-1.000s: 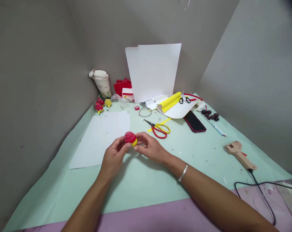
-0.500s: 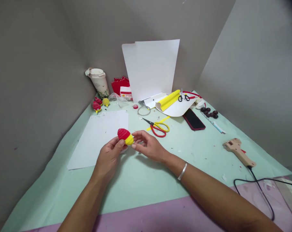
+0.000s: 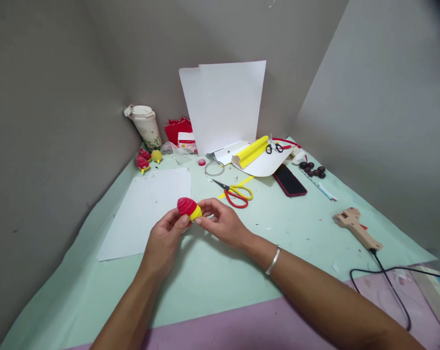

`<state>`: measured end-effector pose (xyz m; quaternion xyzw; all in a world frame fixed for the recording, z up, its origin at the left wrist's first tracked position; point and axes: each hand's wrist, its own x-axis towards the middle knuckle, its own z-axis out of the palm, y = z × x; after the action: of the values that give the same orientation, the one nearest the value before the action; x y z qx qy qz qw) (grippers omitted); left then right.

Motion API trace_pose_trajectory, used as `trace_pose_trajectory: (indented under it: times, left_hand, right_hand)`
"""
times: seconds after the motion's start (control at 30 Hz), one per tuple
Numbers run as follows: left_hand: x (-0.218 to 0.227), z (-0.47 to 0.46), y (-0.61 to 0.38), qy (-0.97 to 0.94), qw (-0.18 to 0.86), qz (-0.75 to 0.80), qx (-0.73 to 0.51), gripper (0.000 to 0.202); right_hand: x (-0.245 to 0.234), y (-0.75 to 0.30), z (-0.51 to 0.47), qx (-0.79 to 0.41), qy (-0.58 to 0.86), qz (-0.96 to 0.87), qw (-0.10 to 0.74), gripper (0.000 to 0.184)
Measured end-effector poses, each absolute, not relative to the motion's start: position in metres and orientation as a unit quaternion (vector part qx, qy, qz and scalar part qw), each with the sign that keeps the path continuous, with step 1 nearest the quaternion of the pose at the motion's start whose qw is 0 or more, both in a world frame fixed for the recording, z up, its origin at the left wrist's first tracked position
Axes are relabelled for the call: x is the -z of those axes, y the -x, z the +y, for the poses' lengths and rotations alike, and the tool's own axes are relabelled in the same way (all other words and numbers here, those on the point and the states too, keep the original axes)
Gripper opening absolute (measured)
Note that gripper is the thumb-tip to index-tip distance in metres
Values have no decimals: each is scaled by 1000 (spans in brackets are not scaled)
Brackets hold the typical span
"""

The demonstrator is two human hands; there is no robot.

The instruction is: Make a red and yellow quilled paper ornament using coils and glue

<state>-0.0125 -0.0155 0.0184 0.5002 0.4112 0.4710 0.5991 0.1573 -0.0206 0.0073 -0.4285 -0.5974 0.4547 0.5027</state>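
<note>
Between my two hands is a small egg-shaped piece of ridged paper (image 3: pixel 186 206), red on one half and yellow on the other, held above the table. My left hand (image 3: pixel 168 231) grips it from the left, its thumb at the near side. On the yellow end, the thumb and fingers of my right hand (image 3: pixel 220 221) pinch it; the fingertips behind are partly hidden. White sheets of paper (image 3: pixel 132 218) lie beyond my left hand. Scissors (image 3: pixel 236 193) with one red and one yellow handle rest beyond my right hand.
A glue gun (image 3: pixel 356 226) with a black cord lies at the right. Farther back are a phone (image 3: pixel 290 181), a yellow paper roll (image 3: pixel 252 152), small black-handled scissors (image 3: pixel 274 147), a wire ring (image 3: pixel 214 168), a lidded cup (image 3: pixel 147 127) and several red and yellow pieces (image 3: pixel 142 163).
My right hand has closed in on the yellow end, its thumb now pressed to it. The egg-shaped piece has turned slightly. The whole view has shifted a little.
</note>
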Motion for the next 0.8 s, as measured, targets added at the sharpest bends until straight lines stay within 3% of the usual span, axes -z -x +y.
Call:
trace_pose_trajectory:
  times: [0.3,0.5,0.67,0.8]
  left_hand:
    - [-24,-17,9,-443,618,397,-514,29]
    - [-26,-16,13,-420,623,442,-490,39]
    - [-20,-10,21,-510,442,603,-425,50]
    - [-18,-8,24,-591,328,645,-355,50]
  right_hand:
    - [-12,-158,-23,-444,435,-618,482,33]
    - [-11,-159,-23,-377,460,-650,473,32]
    - [-8,-161,-21,-315,483,-664,476,32]
    - [-6,-162,-20,-277,482,-678,481,29]
